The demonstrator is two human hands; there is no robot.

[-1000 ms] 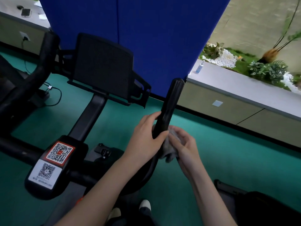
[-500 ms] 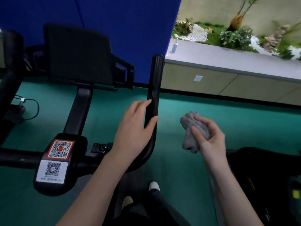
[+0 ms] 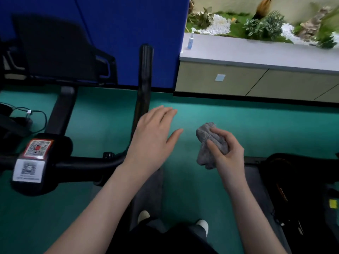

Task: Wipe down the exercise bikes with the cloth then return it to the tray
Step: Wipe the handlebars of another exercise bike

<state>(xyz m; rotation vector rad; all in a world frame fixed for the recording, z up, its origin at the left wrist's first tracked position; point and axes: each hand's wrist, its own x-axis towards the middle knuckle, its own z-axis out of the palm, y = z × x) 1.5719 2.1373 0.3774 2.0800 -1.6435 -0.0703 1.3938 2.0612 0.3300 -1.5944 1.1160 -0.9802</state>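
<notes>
Two hands out front, neither gripping the exercise bike (image 3: 60,114). Left hand (image 3: 154,136): flat and spread, fingers straight, holding nothing, hovering just right of the upright handlebar (image 3: 145,79); contact lower down, near the wrist, impossible to judge. Right hand (image 3: 227,153): fingers and thumb curled round the bunched grey cloth (image 3: 207,143), held in the air above the green floor (image 3: 256,129), apart from the handlebar. No tray anywhere in view.

Likely trouble from here: part of the cloth hanging loose below the fist, so an easy snag on the bar or a slip to the floor, then grit smeared over the next surface. With so tight a wad, only a small patch in contact, hence missed strips along the grip. Second black machine (image 3: 293,180) close on the right, an easy knock for an elbow in turning.

Writing: two QR stickers on the bike's stem, an orange-red one (image 3: 37,148) above a white one (image 3: 28,169), small print too blurred to read. Orange lettering on the right-hand machine and a yellow label (image 3: 333,203) near it, also unreadable. Small blue spray bottle (image 3: 190,42) on the grey tabletop (image 3: 256,52), label not legible.
</notes>
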